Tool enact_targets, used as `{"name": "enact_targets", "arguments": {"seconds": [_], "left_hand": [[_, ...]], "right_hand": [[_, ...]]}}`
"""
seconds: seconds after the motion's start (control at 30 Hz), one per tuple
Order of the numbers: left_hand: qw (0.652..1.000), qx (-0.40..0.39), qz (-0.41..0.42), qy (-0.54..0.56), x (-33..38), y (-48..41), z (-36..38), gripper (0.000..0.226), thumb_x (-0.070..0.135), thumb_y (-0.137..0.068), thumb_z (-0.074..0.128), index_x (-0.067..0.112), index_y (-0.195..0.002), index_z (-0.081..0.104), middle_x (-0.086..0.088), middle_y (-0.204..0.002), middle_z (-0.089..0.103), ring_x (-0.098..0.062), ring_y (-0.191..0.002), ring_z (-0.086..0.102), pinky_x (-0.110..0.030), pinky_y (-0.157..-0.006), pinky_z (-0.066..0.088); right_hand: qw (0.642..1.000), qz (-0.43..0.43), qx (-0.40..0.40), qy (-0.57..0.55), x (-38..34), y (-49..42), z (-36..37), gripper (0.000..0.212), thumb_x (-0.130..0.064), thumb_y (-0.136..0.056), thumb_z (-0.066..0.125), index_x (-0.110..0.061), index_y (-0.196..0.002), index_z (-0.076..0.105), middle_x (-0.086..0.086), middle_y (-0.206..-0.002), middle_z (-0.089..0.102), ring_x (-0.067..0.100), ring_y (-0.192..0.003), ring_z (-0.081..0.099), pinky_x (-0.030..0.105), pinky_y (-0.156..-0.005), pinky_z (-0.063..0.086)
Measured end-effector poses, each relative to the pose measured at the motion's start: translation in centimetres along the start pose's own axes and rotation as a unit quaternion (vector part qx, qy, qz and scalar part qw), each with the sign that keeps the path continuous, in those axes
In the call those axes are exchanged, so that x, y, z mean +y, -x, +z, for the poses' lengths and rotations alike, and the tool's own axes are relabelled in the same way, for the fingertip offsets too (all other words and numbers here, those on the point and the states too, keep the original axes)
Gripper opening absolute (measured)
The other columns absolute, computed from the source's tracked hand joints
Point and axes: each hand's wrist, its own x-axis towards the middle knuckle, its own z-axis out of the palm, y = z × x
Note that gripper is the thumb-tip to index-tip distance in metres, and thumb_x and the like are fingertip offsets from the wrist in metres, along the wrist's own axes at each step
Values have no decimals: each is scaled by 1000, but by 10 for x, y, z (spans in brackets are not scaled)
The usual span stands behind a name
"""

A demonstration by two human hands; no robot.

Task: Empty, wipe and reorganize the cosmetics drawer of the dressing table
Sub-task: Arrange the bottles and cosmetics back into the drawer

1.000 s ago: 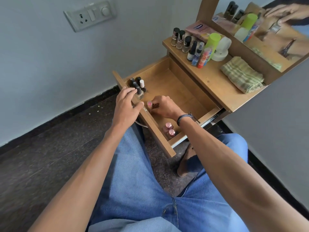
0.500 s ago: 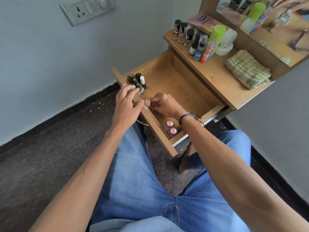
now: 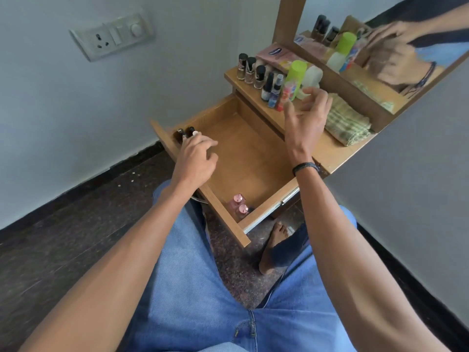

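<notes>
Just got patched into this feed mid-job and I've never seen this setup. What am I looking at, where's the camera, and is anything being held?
There is no machine: a person works with bare hands, and the one picture comes from a camera worn on their head, looking down. The dressing table's drawer is pulled open. Inside, a few dark bottles stand in its front left corner and two pink-capped bottles in its front right corner. The left hand is over the dark bottles, fingers loosely curled, with nothing visible in it. The right hand is raised above the table top, open and empty. On the top stand small bottles, a green-capped bottle and a folded checked cloth, below a mirror.
</notes>
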Motion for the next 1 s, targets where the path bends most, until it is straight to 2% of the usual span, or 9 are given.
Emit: {"name": "enact_targets", "arguments": {"seconds": [0.13, 0.23, 0.33, 0.4, 0.47, 0.57, 0.63, 0.73, 1.0], "left_hand": [[999, 8, 16, -44, 2, 0, 12, 31, 19, -97, 56, 14, -125, 68, 0, -129, 63, -21, -129, 47, -36, -109, 35], [994, 59, 8, -89, 3, 5, 18, 25, 24, -95, 58, 18, -116, 72, 4, -118, 68, -20, -116, 55, -37, -98, 42], [993, 87, 3, -79, 3, 5, 20, 21, 19, -94, 59, 18, -109, 73, 5, -113, 71, -21, -109, 57, -36, -94, 45], [993, 91, 10, -81, 3, 5, 20, 20, 17, -93, 58, 18, -108, 73, 5, -112, 71, -20, -108, 57, -35, -92, 45], [992, 97, 11, -82, 1, 6, 21, 20, 17, -93, 58, 19, -106, 73, 7, -111, 71, -19, -107, 56, -33, -90, 44], [991, 107, 4, -84, -1, 8, 24, 19, 17, -92, 59, 21, -105, 72, 8, -110, 71, -16, -106, 54, -28, -87, 42], [990, 111, -2, -85, -2, 8, 24, 19, 16, -92, 59, 22, -105, 72, 9, -109, 71, -14, -105, 53, -24, -85, 39], [990, 108, -7, -88, -2, 7, 24, 20, 14, -92, 59, 23, -105, 71, 11, -109, 71, -13, -105, 53, -20, -84, 34], [991, 100, -16, -92, -1, 7, 23, 23, 13, -89, 59, 23, -107, 71, 11, -110, 70, -13, -106, 53, -19, -84, 32]], "right_hand": [[997, 10, -78, 10, 14, -12, 5, 54, -32, -80, 77, -13, -123, 52, 5, -116, 48, 19, -105, 52, 38, -95, 47], [995, 13, -98, 7, 16, -17, 11, 63, -33, -76, 76, -23, -131, 48, 4, -121, 46, 14, -106, 53, 29, -91, 49], [995, 34, -95, -20, 16, -21, 13, 65, -29, -74, 71, -40, -134, 48, -3, -124, 43, -3, -108, 48, 9, -82, 41], [994, 24, -107, -23, 17, -21, 12, 62, -28, -77, 70, -44, -134, 51, -4, -124, 40, -2, -110, 47, 6, -84, 38], [992, 5, -122, -2, 19, -21, 12, 57, -31, -81, 69, -40, -135, 55, -2, -124, 39, 9, -111, 50, 9, -88, 41], [991, -10, -127, 29, 20, -20, 14, 48, -37, -84, 68, -35, -132, 60, 1, -125, 40, 20, -111, 53, 31, -98, 50], [992, -13, -120, 23, 20, -20, 14, 43, -37, -87, 67, -32, -130, 62, 4, -126, 43, 24, -114, 54, 39, -99, 51], [995, -15, -97, 4, 20, -20, 13, 38, -32, -89, 67, -24, -126, 64, 6, -127, 48, 21, -117, 53, 40, -96, 52], [997, -34, -64, -13, 16, -15, 11, 31, -24, -89, 67, -17, -120, 64, -2, -118, 59, 13, -103, 59, 42, -82, 58]]}}
